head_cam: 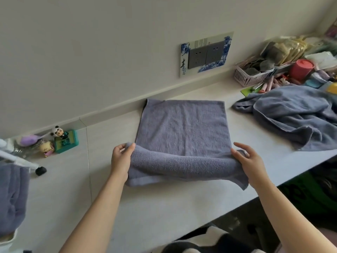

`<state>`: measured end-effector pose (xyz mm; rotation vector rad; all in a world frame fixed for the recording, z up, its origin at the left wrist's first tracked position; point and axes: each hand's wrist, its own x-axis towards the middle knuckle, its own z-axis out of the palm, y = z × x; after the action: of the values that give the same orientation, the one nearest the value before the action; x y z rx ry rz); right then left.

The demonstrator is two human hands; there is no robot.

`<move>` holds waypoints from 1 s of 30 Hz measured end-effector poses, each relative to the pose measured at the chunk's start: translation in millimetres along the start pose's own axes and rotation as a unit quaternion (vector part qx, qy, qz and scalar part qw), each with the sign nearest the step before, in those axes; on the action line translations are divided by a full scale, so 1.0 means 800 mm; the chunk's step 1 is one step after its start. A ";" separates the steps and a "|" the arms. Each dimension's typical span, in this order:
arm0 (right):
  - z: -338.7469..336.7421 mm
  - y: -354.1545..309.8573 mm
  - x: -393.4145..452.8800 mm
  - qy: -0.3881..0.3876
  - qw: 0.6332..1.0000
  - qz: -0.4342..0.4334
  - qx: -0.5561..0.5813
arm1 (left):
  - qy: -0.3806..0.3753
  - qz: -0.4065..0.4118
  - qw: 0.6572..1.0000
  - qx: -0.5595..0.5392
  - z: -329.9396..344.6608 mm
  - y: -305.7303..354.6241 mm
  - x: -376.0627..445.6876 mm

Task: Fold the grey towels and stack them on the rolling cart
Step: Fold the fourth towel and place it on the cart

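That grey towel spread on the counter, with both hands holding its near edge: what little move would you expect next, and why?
Probably carrying the near edge forward to meet the far edge by the wall, halving the grey towel. The left hand and right hand each pinch a near corner, already lifted and rolled over, while the far half lies flat on the counter.

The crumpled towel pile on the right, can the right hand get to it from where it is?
Probably yes, once it lets go. The right hand is pinching the flat towel now, and only bare counter lies between it and the crumpled towel pile on that same side.
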<state>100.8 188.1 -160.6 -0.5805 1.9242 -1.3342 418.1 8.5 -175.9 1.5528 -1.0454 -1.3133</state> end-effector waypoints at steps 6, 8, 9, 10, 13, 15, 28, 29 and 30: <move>0.006 -0.001 0.091 -0.024 0.994 0.093 0.050 | -0.047 -0.120 0.992 0.012 0.034 0.004 0.098; 0.003 0.002 0.110 -0.064 0.992 0.100 0.038 | -0.076 -0.151 0.984 0.047 0.042 0.003 0.110; 0.001 0.004 0.111 -0.081 0.992 0.097 0.025 | -0.089 -0.151 0.981 0.080 0.043 0.010 0.103; -0.001 0.004 0.117 -0.096 0.991 0.091 0.002 | -0.102 -0.143 0.977 0.118 0.048 0.015 0.101; -0.003 0.002 0.123 -0.143 0.983 0.060 -0.095 | -0.139 -0.095 0.974 0.153 0.057 0.018 0.101; -0.004 -0.002 0.130 -0.153 0.985 0.065 -0.052 | -0.149 -0.090 0.980 0.093 0.060 0.023 0.109; 0.028 -0.018 0.191 -0.087 0.917 0.229 0.317 | -0.117 -0.252 0.952 -0.128 0.104 0.041 0.154; 0.029 -0.017 0.193 -0.087 0.927 0.225 0.288 | -0.128 -0.237 0.960 -0.076 0.107 0.037 0.157; 0.030 -0.015 0.194 -0.084 0.938 0.219 0.256 | -0.141 -0.212 0.967 -0.012 0.109 0.032 0.158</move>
<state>18.4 60.1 -200.7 -0.0006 1.3757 -1.3589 343.6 -126.3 -199.0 1.6628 -0.8842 -1.8774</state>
